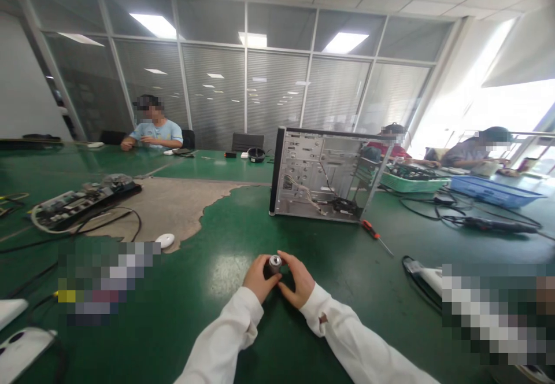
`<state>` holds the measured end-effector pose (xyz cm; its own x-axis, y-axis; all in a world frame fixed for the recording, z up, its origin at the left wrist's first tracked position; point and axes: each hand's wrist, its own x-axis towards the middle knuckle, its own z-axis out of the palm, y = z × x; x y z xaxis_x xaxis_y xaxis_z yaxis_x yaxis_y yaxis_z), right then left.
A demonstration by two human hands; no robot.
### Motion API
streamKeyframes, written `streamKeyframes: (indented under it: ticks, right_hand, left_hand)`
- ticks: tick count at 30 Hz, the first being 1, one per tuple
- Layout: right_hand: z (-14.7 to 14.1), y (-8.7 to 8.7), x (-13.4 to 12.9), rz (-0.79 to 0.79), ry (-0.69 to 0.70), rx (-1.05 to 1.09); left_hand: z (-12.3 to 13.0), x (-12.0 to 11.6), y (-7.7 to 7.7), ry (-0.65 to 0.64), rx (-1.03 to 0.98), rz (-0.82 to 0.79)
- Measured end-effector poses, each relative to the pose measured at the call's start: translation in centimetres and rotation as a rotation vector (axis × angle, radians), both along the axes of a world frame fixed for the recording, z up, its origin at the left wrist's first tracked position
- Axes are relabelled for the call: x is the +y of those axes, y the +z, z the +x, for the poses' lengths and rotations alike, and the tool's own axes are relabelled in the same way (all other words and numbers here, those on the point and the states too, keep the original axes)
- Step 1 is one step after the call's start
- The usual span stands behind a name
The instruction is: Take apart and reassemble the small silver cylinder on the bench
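Observation:
A small dark cylinder with a silvery top (275,262) stands upright on the green table (234,268), near the middle of the head view. My left hand (260,279) is closed around its left side, thumb in front and fingers behind. On the other side, my right hand (298,279) has its fingers curved apart, the index fingertip close to the cylinder's top and the thumb near its lower right. Whether the right fingertips touch it is hard to tell. Beyond my hands an open metal computer case (321,176) stands on the table.
A red screwdriver (376,236) lies right of the case. Green (411,184) and blue baskets (494,192) and black cables are farther right. At left are a circuit assembly (87,199) and a white disc (165,240). Several people sit across the table.

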<state>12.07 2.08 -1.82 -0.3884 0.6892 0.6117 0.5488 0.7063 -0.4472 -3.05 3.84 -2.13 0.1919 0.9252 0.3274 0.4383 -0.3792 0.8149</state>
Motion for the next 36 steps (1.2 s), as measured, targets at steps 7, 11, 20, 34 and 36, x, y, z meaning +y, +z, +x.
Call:
streamKeyframes:
  ticks: [7,11,20,34,36]
  right_hand:
    - [0.2,-0.4,0.3,-0.099,-0.010,0.155]
    - [0.3,-0.8,0.9,-0.157,-0.027,0.237]
    - [0.7,-0.7,1.0,-0.226,-0.015,0.235]
    - [0.8,-0.8,1.0,-0.215,-0.022,0.269]
    - [0.7,-0.8,1.0,-0.214,-0.017,0.303]
  left_hand:
    - [0.2,-0.9,0.8,0.045,-0.020,0.124]
    - [0.2,-1.2,1.3,0.055,-0.013,0.155]
    - [0.3,-1.8,2.1,-0.002,0.010,0.166]
    - [0.2,-1.1,0.9,0.021,-0.520,-0.117]
    - [0.2,-0.9,0.9,0.018,-0.682,-0.199]
